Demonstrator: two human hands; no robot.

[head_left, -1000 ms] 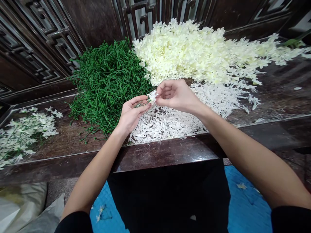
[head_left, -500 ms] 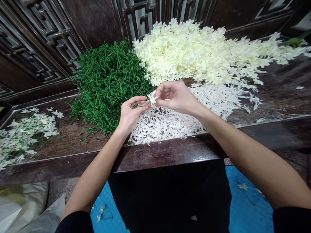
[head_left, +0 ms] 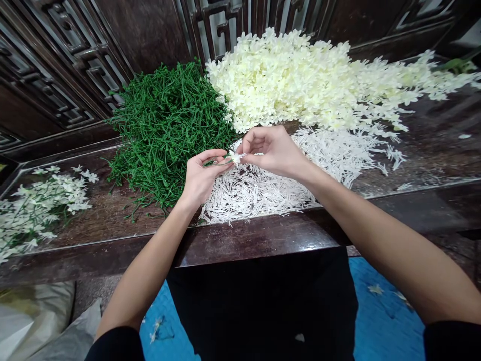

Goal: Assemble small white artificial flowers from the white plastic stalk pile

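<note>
Since half a second earlier, the small white flower [head_left: 236,158] had turned from face-on to edge-on between the two hands, which had hardly shifted. The left hand [head_left: 201,175] was pinched shut on a thin green stem [head_left: 220,162], thumb and forefinger together around it. The right hand [head_left: 272,150] was closed on the flower at the stem's tip, fingertips pressed to it. Both hung just above a heap of white plastic sprigs [head_left: 263,190] on the dark wooden table [head_left: 244,238]. Behind lay a pile of green stems [head_left: 165,125] and a big mound of cream petals [head_left: 300,80]. Finished flowers [head_left: 41,205] lay well apart at far left.
</note>
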